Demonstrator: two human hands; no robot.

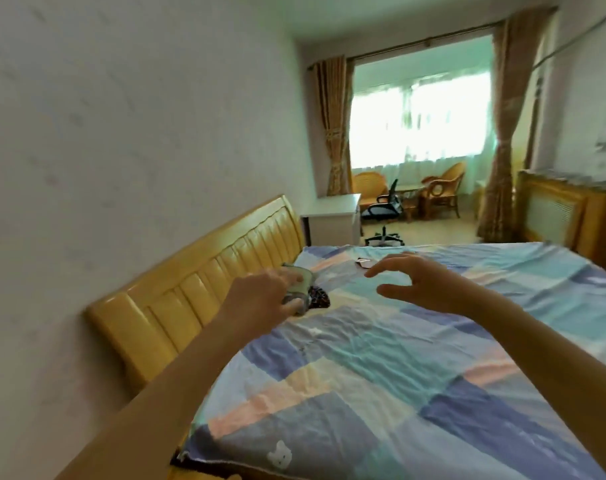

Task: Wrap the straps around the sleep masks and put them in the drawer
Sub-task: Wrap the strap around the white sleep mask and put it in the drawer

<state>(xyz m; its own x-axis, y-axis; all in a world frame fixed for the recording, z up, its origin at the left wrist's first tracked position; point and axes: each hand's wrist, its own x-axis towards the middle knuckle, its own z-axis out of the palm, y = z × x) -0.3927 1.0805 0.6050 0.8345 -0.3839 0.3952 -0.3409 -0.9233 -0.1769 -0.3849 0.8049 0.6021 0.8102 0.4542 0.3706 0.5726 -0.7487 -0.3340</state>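
Observation:
My left hand (260, 292) grips a pale grey-green sleep mask (299, 285) just above the bed, close to the headboard. A dark patterned sleep mask (319, 297) lies on the sheet right beside it, partly hidden by the held one. My right hand (419, 282) hovers over the bed to the right, fingers spread and curved, holding nothing. A small dark and pink item (364, 262), perhaps another mask, lies farther back on the sheet beyond my right fingertips. No drawer is clearly in view.
The bed (381, 368) has a blue, teal and pink patchwork sheet. A yellow wooden headboard (204, 289) runs along the left wall. A white bedside cabinet (332, 220) stands past the bed, with an office chair (384, 209) and wicker chairs by the window.

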